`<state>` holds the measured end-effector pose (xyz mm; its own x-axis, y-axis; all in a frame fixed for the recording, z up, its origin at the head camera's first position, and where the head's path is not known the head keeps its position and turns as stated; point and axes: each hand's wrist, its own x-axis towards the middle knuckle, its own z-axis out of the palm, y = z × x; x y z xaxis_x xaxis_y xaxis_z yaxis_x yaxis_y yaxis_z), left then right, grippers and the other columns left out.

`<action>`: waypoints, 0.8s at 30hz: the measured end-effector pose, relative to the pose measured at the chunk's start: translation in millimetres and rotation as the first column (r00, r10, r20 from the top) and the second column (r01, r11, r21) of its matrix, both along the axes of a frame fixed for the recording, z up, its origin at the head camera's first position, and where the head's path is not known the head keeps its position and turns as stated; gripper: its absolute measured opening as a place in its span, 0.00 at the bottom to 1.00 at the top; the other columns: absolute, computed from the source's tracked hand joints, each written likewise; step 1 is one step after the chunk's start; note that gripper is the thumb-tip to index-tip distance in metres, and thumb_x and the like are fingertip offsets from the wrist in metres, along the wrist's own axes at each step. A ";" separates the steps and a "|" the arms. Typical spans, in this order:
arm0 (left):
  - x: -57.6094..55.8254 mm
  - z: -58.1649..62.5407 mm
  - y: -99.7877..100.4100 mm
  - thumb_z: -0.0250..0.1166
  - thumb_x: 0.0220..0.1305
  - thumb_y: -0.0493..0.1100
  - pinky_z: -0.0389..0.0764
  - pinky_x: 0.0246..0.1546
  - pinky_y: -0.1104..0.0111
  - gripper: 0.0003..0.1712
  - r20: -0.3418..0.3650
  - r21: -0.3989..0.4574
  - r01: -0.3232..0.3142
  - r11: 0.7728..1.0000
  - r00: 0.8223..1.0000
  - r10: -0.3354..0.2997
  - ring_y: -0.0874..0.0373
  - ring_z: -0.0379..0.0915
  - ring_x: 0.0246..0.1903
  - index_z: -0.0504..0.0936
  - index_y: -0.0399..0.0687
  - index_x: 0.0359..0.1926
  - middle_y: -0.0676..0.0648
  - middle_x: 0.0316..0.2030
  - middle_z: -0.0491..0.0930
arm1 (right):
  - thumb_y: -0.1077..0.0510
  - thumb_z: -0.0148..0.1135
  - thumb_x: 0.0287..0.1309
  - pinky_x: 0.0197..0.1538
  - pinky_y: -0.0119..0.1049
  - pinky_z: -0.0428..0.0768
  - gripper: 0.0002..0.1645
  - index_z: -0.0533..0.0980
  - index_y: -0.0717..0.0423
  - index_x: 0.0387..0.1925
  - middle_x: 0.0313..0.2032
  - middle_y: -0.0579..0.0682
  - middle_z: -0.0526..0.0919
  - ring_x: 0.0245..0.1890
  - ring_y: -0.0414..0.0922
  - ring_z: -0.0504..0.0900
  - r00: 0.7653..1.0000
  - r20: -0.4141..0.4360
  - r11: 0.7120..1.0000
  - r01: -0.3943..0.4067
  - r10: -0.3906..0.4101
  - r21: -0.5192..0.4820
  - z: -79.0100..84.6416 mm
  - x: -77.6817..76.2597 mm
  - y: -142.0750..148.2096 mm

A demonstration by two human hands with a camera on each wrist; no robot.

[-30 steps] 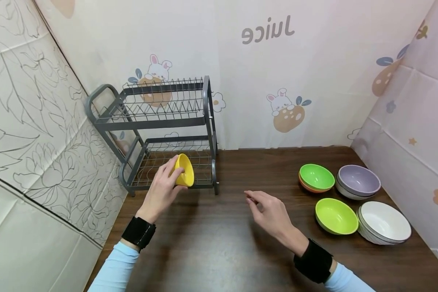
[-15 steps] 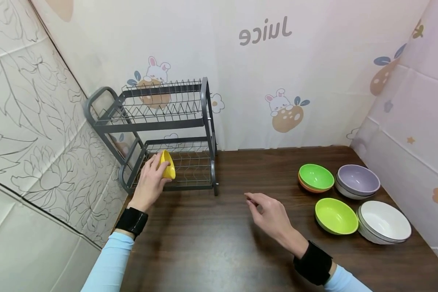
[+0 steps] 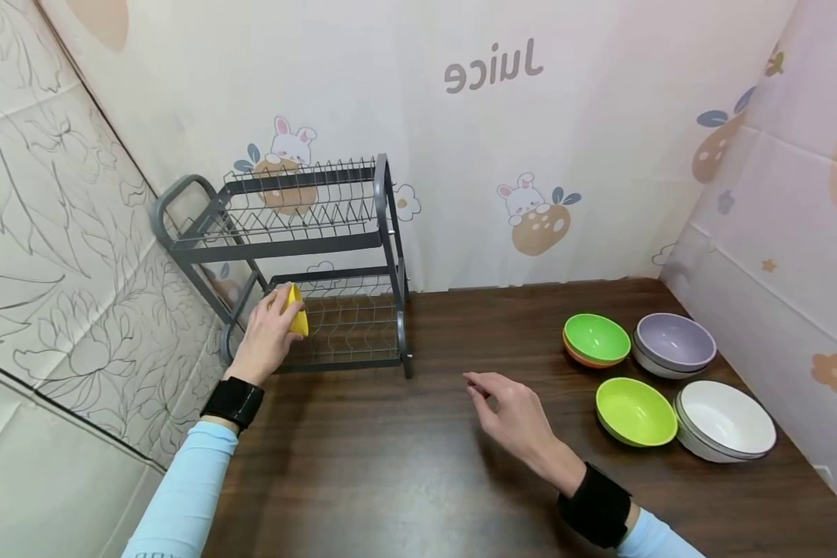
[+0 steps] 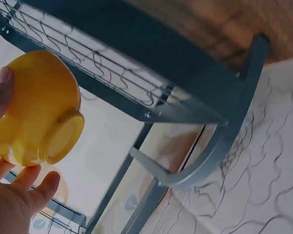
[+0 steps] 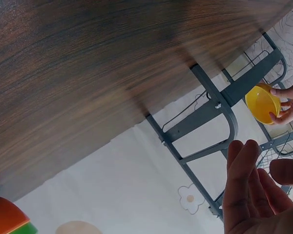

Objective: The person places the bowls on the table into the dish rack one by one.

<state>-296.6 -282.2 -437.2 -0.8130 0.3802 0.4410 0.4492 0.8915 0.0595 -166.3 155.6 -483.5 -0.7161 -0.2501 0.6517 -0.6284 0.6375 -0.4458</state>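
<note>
My left hand (image 3: 263, 335) grips a small yellow bowl (image 4: 39, 107) by its rim and side, thumb on one side and fingers on the other. The bowl is tipped on its side, its foot ring facing the left wrist camera. It overlaps the lower tier of a dark grey two-tier dish rack (image 3: 286, 249) in the head view. Over the middle of the table, right of the rack, my right hand (image 3: 512, 418) hovers with loosely bent fingers and nothing in them. The right wrist view shows the bowl's hollow beside the rack.
On the right of the wooden table (image 3: 390, 465) stand a green bowl (image 3: 596, 337) in an orange one, a purple bowl (image 3: 675, 341) on a pale one, a lime bowl (image 3: 636, 412) and stacked white bowls (image 3: 728, 418). A patterned wall covering (image 3: 453, 155) closes off the back.
My left hand has moved left with the yellow bowl, from the middle of the rack's front to the left part of its lower tier. The right hand has hardly moved.
</note>
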 end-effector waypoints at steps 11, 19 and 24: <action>-29.1 3.1 -24.7 0.81 0.55 0.33 0.64 0.64 0.30 0.37 0.045 -0.050 -0.004 0.999 0.999 0.007 0.25 0.55 0.71 0.75 0.35 0.64 0.28 0.75 0.58 | 0.67 0.72 0.62 0.32 0.36 0.83 0.15 0.87 0.58 0.51 0.41 0.46 0.89 0.35 0.36 0.85 1.000 0.021 1.000 0.010 -0.010 -0.006 0.5 -0.1 1.4; -46.5 4.3 -35.5 0.82 0.53 0.33 0.66 0.63 0.30 0.38 0.080 -0.099 -0.009 0.995 0.997 0.017 0.25 0.58 0.69 0.75 0.36 0.64 0.28 0.74 0.60 | 0.66 0.71 0.65 0.33 0.39 0.85 0.14 0.87 0.58 0.52 0.43 0.47 0.90 0.37 0.38 0.86 0.998 0.063 0.999 0.032 -0.030 -0.021 -3.0 3.4 1.1; -56.6 3.9 -42.8 0.82 0.53 0.32 0.68 0.62 0.31 0.35 0.082 -0.157 -0.006 0.988 0.996 0.019 0.27 0.58 0.69 0.76 0.37 0.61 0.29 0.73 0.60 | 0.66 0.71 0.65 0.36 0.43 0.86 0.14 0.87 0.59 0.51 0.43 0.48 0.90 0.38 0.39 0.87 0.997 0.074 0.999 0.039 -0.037 -0.024 -5.4 4.6 1.2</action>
